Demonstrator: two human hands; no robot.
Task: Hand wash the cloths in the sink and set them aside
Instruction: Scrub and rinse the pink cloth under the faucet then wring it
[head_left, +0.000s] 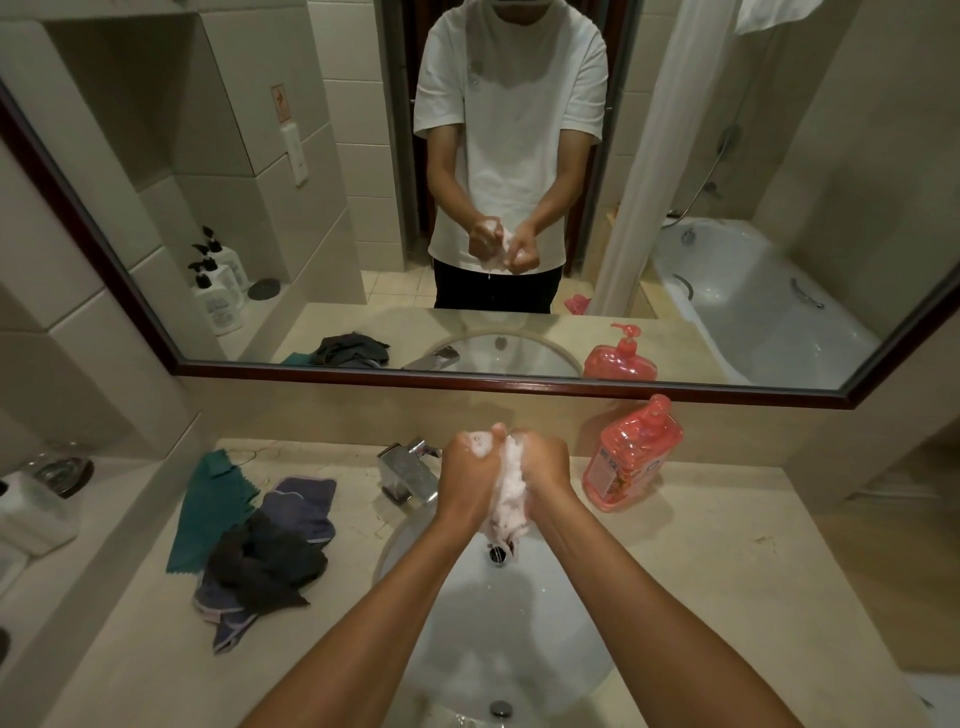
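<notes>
Currently both hands, left hand (470, 470) and right hand (545, 467), are curled tight around one soapy pale cloth (509, 493) above the sink (415, 530). Other cloths (260, 551) lie heaped on the counter (701, 571) at the basin's left edge.

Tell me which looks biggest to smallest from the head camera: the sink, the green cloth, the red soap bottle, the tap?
1. sink
2. green cloth
3. red soap bottle
4. tap

The bottle and tap look close in size, so their order is unsure.
</notes>
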